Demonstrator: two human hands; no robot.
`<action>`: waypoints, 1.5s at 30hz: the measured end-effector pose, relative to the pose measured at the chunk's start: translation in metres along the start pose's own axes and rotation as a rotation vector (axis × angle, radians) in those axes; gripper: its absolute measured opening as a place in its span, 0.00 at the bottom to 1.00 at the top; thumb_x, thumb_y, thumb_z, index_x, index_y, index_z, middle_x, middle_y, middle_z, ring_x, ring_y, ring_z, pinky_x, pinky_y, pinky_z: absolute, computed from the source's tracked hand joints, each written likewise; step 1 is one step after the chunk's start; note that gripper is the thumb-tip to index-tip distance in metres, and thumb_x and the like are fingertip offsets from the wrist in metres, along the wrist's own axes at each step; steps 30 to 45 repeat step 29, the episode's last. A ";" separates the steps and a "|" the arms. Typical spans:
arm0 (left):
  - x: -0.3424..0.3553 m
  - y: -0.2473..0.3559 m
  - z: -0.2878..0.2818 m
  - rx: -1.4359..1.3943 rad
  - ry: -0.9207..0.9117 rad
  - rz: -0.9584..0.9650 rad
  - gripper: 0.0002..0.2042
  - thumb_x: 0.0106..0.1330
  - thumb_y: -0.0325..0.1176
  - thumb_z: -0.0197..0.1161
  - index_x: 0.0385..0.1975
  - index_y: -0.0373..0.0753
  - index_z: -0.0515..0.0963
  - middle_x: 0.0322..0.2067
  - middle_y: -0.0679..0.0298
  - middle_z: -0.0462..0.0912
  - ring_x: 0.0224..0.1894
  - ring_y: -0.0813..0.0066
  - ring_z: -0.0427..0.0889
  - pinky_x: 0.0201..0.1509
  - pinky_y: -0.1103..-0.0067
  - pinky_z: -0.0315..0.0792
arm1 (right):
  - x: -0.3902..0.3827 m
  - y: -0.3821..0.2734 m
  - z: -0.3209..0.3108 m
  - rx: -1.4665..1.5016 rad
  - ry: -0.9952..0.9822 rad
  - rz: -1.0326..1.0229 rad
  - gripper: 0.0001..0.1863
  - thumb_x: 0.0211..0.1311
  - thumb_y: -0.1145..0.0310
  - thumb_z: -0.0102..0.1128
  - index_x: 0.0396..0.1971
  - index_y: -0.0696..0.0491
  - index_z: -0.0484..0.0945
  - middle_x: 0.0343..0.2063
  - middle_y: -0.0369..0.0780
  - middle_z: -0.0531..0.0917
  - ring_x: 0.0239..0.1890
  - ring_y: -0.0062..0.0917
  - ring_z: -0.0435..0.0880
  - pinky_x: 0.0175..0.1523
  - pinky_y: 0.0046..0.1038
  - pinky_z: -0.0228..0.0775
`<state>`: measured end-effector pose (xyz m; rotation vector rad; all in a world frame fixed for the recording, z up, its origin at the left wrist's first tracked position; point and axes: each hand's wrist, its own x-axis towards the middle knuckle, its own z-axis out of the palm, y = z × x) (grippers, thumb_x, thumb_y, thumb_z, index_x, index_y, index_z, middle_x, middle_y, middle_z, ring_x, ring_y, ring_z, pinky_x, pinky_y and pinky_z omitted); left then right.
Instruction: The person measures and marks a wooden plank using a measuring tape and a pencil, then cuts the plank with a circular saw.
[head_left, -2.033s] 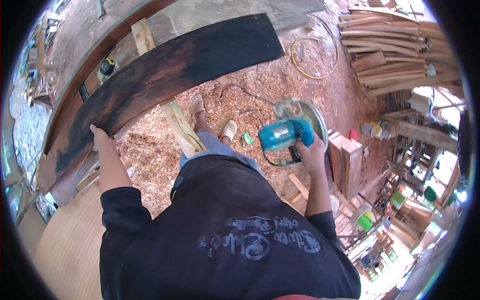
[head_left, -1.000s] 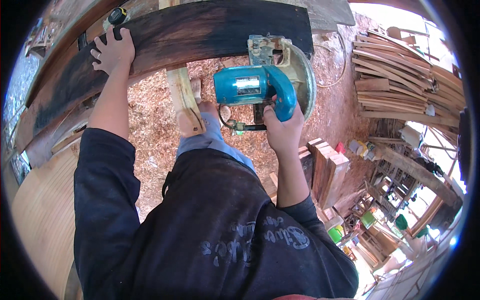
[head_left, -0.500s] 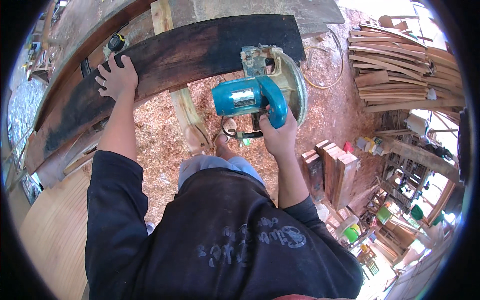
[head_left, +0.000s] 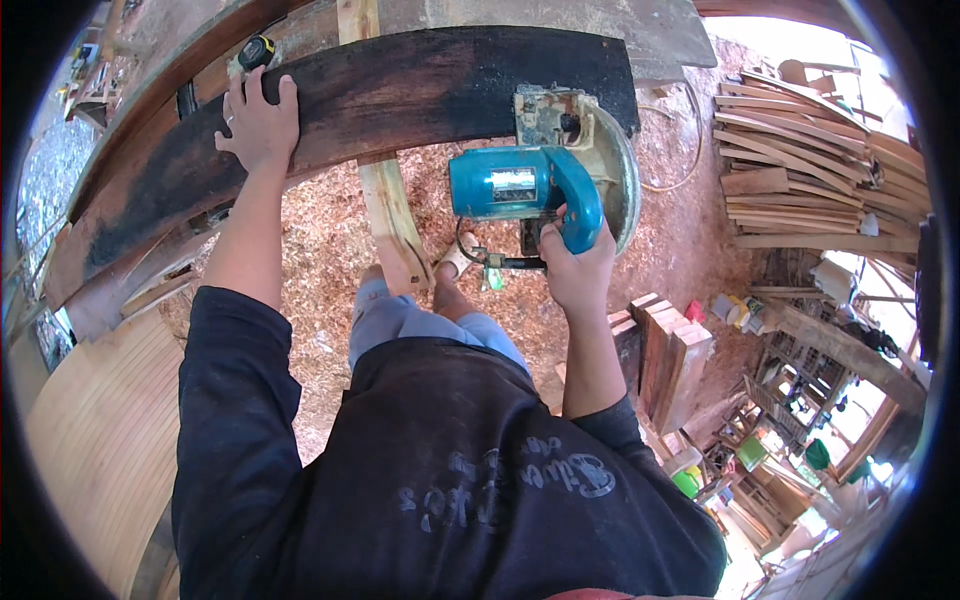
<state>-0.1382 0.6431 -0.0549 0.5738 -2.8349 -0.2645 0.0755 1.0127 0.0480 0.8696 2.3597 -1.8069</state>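
Observation:
A long dark-stained plank lies crosswise in front of me. My left hand rests on it with fingers spread, left of its middle. Wrapped round the rear handle of a teal circular saw is my right hand. The saw's metal base sits on the plank's near edge close to its right end, and the round guard faces right. Its blade is hidden. A black cord runs from the handle. Just beyond my left hand is a black and yellow tape measure.
A pale wooden beam passes under the plank toward my feet. Wood shavings cover the ground. Thick timber blocks stand at right, with stacked curved boards farther off. A wide pale board lies at lower left.
Plank, saw and hands all sit slightly farther right in the picture. My left hand's fingers have shifted on the plank; my right hand keeps its hold on the saw.

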 end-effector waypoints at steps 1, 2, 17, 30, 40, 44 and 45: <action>-0.004 0.001 -0.001 -0.001 0.000 -0.003 0.29 0.72 0.62 0.52 0.69 0.57 0.71 0.78 0.65 0.59 0.79 0.63 0.57 0.76 0.37 0.46 | 0.001 0.000 0.000 -0.019 0.004 -0.026 0.16 0.59 0.75 0.64 0.48 0.60 0.79 0.35 0.37 0.83 0.37 0.20 0.80 0.45 0.26 0.74; -0.007 0.002 -0.004 -0.075 0.066 0.150 0.27 0.72 0.58 0.56 0.67 0.54 0.74 0.75 0.63 0.65 0.77 0.61 0.62 0.76 0.42 0.51 | 0.000 0.000 -0.001 -0.035 0.012 -0.050 0.16 0.58 0.76 0.64 0.48 0.60 0.79 0.35 0.37 0.83 0.38 0.20 0.80 0.45 0.26 0.74; -0.147 0.164 -0.076 -0.514 -0.798 0.799 0.35 0.68 0.60 0.64 0.66 0.39 0.73 0.48 0.48 0.82 0.49 0.46 0.85 0.54 0.58 0.79 | -0.003 -0.017 0.001 -0.113 0.065 -0.081 0.13 0.56 0.75 0.66 0.41 0.57 0.79 0.35 0.34 0.81 0.37 0.17 0.77 0.44 0.25 0.72; -0.139 0.160 -0.070 -0.544 -0.855 0.817 0.29 0.77 0.57 0.53 0.67 0.40 0.72 0.47 0.47 0.79 0.49 0.44 0.83 0.54 0.58 0.77 | 0.002 -0.012 0.003 -0.105 0.063 -0.083 0.13 0.57 0.74 0.66 0.44 0.57 0.79 0.34 0.35 0.82 0.38 0.18 0.79 0.47 0.27 0.75; -0.139 0.160 -0.070 -0.544 -0.855 0.817 0.29 0.77 0.57 0.53 0.67 0.40 0.72 0.47 0.47 0.79 0.49 0.44 0.83 0.54 0.58 0.77 | 0.002 -0.012 0.003 -0.105 0.063 -0.083 0.13 0.57 0.74 0.66 0.44 0.57 0.79 0.34 0.35 0.82 0.38 0.18 0.79 0.47 0.27 0.75; -0.139 0.160 -0.070 -0.544 -0.855 0.817 0.29 0.77 0.57 0.53 0.67 0.40 0.72 0.47 0.47 0.79 0.49 0.44 0.83 0.54 0.58 0.77 | 0.002 -0.012 0.003 -0.105 0.063 -0.083 0.13 0.57 0.74 0.66 0.44 0.57 0.79 0.34 0.35 0.82 0.38 0.18 0.79 0.47 0.27 0.75; -0.139 0.160 -0.070 -0.544 -0.855 0.817 0.29 0.77 0.57 0.53 0.67 0.40 0.72 0.47 0.47 0.79 0.49 0.44 0.83 0.54 0.58 0.77 | 0.002 -0.012 0.003 -0.105 0.063 -0.083 0.13 0.57 0.74 0.66 0.44 0.57 0.79 0.34 0.35 0.82 0.38 0.18 0.79 0.47 0.27 0.75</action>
